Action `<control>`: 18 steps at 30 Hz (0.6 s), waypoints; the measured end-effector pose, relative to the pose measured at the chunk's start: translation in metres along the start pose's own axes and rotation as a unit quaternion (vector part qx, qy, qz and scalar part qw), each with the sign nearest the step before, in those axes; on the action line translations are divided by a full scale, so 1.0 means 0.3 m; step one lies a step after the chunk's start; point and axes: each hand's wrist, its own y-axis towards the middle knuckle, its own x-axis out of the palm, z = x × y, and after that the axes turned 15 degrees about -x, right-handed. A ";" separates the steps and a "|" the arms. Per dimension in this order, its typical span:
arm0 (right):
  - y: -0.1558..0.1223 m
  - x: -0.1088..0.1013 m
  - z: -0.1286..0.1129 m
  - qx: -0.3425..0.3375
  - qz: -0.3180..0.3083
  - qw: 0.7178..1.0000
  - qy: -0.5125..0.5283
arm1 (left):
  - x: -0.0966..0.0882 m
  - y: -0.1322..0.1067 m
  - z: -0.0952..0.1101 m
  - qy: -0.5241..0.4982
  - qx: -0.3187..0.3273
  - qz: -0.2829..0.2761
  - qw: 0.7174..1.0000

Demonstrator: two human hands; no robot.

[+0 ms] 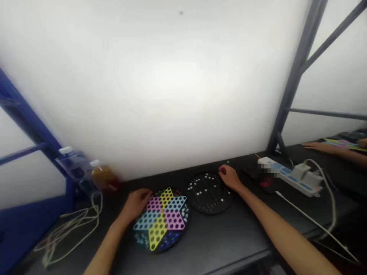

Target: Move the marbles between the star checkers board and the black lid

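Game board (159, 219) sat on the surface (212, 236); round tray (210, 199) lay just right of it and slightly farther back, small pieces scattered in it. Two bottles (75, 166) stood left of the board, wall (183, 95) behind. Loose cord (75, 220) lay before them. Power strip (288, 173) (plugs in its nearer end) lay right of the tray.

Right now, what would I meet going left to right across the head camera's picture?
Clear bottle with a white cap, amber bottle, left hand, star-patterned board, dark round board, right hand, white power strip.
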 end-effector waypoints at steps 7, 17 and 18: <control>-0.028 0.000 -0.003 -0.039 -0.025 0.999 0.004 | -0.001 -0.006 0.019 0.015 0.000 0.003 1.000; -0.017 -0.011 -0.014 -0.006 -0.032 0.999 -0.033 | -0.113 -0.027 -0.024 -0.085 -0.114 -0.221 0.965; -0.016 -0.015 -0.016 0.006 -0.030 0.999 -0.022 | -0.122 -0.031 -0.027 -0.103 -0.117 -0.244 0.957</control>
